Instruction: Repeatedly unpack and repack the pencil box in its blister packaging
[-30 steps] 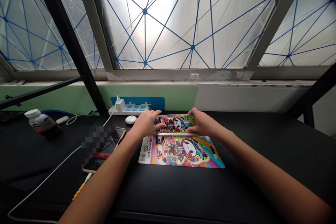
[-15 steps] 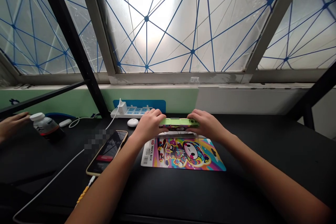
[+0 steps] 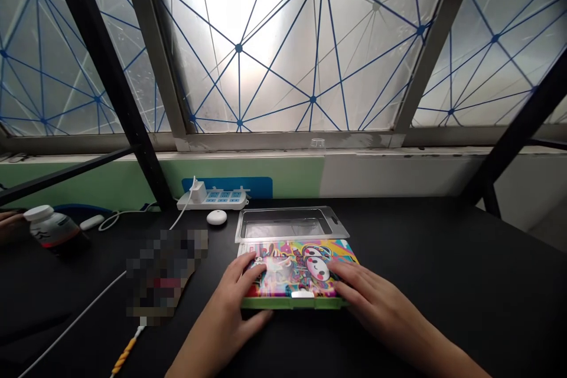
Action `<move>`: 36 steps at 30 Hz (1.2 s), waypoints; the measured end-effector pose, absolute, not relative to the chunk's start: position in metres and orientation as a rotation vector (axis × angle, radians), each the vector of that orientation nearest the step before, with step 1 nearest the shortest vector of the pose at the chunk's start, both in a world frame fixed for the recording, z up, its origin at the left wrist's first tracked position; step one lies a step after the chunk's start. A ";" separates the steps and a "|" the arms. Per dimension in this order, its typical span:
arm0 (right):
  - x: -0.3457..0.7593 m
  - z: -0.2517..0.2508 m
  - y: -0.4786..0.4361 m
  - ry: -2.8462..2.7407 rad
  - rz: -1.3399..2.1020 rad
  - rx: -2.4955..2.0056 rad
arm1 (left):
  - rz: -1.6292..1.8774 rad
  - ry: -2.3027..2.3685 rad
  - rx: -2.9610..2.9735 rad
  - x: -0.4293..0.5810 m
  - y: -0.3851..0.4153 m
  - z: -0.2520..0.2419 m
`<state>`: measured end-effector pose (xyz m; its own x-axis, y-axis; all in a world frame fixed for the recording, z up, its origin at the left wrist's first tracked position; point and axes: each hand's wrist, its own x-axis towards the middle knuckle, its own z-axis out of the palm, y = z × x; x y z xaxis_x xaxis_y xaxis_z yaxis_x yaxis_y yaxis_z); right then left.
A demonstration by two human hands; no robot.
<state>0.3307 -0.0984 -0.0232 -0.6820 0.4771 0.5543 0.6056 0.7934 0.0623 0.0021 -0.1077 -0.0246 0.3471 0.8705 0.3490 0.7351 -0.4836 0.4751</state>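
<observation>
A pencil box (image 3: 290,280) with a colourful cartoon lid and a green front edge lies flat on the black desk. My left hand (image 3: 239,295) is closed around its left end, fingers on the lid and thumb along the front. At the right end, my right hand (image 3: 376,298) grips the box with fingertips on the lid; its thumb is hidden. Part of a printed backing card (image 3: 243,249) shows behind the box, which covers most of it. Beyond that lies a clear plastic tray (image 3: 343,230), open side up.
On the left are a blurred-out phone with a charging cable (image 3: 124,357) and a white-capped bottle (image 3: 55,230), with part of another person's hand (image 3: 11,223) beside it. A power strip (image 3: 221,198) and a white earbud case (image 3: 217,217) sit at the back.
Both hands have brought the pencil box towards me and turned it from edge-on to lid up, over the card. The clear plastic tray is now uncovered behind it. The view has shifted slightly.
</observation>
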 end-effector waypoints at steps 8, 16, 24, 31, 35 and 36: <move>0.333 -0.022 -0.105 -2.390 0.267 -1.219 | 0.758 1.487 2.045 -0.003 -0.117 -0.025; 0.346 -0.014 -0.100 -2.237 0.671 -1.313 | 0.802 1.519 2.009 -0.002 -0.118 -0.026; 0.351 0.013 -0.085 -2.117 0.831 -1.366 | 0.794 1.509 1.953 -0.001 -0.118 -0.031; 0.350 0.007 -0.063 -1.817 1.014 -1.416 | 0.778 1.574 1.906 -0.002 -0.118 -0.038; 0.359 -0.007 -0.064 -1.779 0.959 -1.507 | 0.781 1.596 1.935 -0.004 -0.114 -0.041; 0.360 -0.010 -0.066 -1.782 0.941 -1.520 | 0.797 1.597 1.936 -0.004 -0.113 -0.042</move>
<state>0.3602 -0.0657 -0.0097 -0.1571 0.9876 0.0013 0.5556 0.0894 -0.8266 -0.0038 -0.1133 -0.0415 0.1388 0.9828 0.1218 0.6879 -0.1842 0.7020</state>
